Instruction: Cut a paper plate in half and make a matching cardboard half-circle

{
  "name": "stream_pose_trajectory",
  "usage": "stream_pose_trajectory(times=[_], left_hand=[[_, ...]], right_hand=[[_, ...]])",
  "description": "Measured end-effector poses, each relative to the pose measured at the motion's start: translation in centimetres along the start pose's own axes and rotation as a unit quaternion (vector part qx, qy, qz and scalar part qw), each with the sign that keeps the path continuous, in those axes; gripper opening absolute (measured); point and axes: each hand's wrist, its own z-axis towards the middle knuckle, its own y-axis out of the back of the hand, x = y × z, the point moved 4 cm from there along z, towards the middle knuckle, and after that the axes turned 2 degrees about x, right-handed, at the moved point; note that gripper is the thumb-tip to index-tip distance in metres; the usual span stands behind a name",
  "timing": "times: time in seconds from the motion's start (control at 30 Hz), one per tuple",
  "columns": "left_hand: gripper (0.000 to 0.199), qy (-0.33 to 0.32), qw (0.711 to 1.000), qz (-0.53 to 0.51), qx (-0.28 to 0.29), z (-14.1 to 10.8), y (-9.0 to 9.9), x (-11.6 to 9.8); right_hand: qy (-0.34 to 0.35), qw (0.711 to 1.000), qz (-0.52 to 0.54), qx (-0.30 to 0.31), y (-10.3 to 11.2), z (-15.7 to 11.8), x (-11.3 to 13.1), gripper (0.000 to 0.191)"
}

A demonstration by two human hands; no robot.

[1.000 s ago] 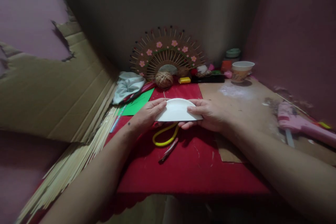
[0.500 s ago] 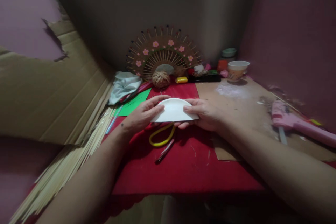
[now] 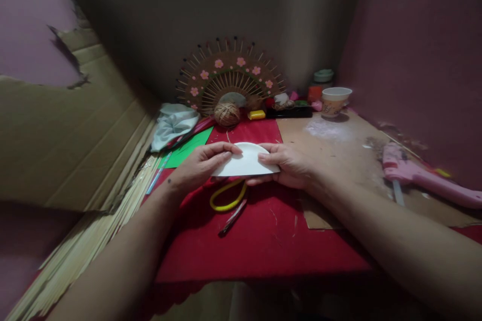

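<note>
A white half-round piece (image 3: pixel 244 163), like half of a paper plate, is held between both hands above the red cloth (image 3: pixel 263 246). My left hand (image 3: pixel 211 160) pinches its left end, thumb on the face turned to me. At the right end, my right hand (image 3: pixel 284 163) grips it with the thumb in front and fingers behind and below. Under the piece lie a yellow loop (image 3: pixel 228 200), partly hidden, and a thin pinkish stick-like thing (image 3: pixel 233 218) with a dark tip.
Bamboo sticks (image 3: pixel 94 241) and a cardboard sheet (image 3: pixel 94 145) line the left. Behind stand a flower-decorated fan (image 3: pixel 229 70), a twine ball (image 3: pixel 227 114) and a yellow block (image 3: pixel 256 115). A paper cup (image 3: pixel 334 103) and a pink glue gun (image 3: pixel 414 173) rest on cardboard at right.
The whole view has shifted slightly, so the table things appear a little further left. Both hands still hold the white piece, with small shifts of the fingers.
</note>
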Motion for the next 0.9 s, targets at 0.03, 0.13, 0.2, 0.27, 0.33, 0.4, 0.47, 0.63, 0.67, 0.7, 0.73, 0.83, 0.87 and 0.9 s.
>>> stream_pose_trajectory(times=[0.03,0.13,0.2,0.27,0.33,0.4,0.47,0.63,0.67,0.7,0.73,0.83,0.87,0.9], left_hand=[[0.023,0.001,1.000,-0.004,0.000,0.0,0.0,-0.1],[0.022,0.000,1.000,-0.014,0.008,-0.1,-0.1,-0.2],[0.021,0.000,0.999,-0.027,0.021,-0.1,-0.2,-0.2],[0.022,0.001,0.999,-0.043,0.030,-0.2,-0.1,-0.1],[0.022,0.003,0.998,-0.051,0.037,-0.1,0.0,0.0],[0.022,-0.002,0.998,-0.052,0.046,-0.1,0.0,0.1],[0.026,-0.024,0.997,-0.054,0.046,-0.1,0.2,-0.1],[0.062,-0.101,0.992,-0.067,0.036,-0.4,0.6,-1.2],[0.063,-0.106,0.991,-0.065,0.041,-0.5,0.5,-1.3],[0.062,-0.111,0.991,-0.064,0.044,-0.6,0.5,-1.4],[0.061,-0.116,0.990,-0.064,0.046,-0.7,0.5,-1.4],[0.049,-0.148,0.987,-0.057,0.015,-0.9,0.7,-1.6],[0.044,-0.161,0.986,-0.053,0.000,-1.0,0.8,-1.7],[0.040,-0.172,0.984,-0.051,-0.011,-1.1,0.9,-1.7]], right_hand=[[0.002,1.000,-0.001,0.000,0.0,0.0,0.0,0.043],[0.009,1.000,-0.003,-0.003,-0.1,0.0,0.1,0.044],[0.011,1.000,-0.004,-0.008,-0.2,-0.1,0.2,0.043],[0.011,1.000,-0.006,-0.015,-0.2,-0.1,0.3,0.043],[0.008,1.000,-0.006,-0.021,-0.2,-0.1,0.2,0.043],[0.012,1.000,-0.008,-0.017,-0.3,0.0,0.2,0.043],[0.026,1.000,-0.015,-0.007,-0.5,0.0,0.1,0.044],[0.109,0.989,-0.093,-0.033,-0.7,0.0,0.5,0.042],[0.121,0.985,-0.115,-0.035,-0.8,0.0,0.6,0.041],[0.126,0.982,-0.133,-0.034,-0.8,0.0,0.7,0.039],[0.126,0.980,-0.148,-0.032,-0.9,0.0,0.7,0.037],[0.137,0.975,-0.172,-0.028,-1.0,-0.2,0.8,0.038],[0.147,0.973,-0.173,-0.025,-1.1,-0.3,0.9,0.041],[0.157,0.972,-0.173,-0.021,-1.3,-0.3,1.0,0.046]])
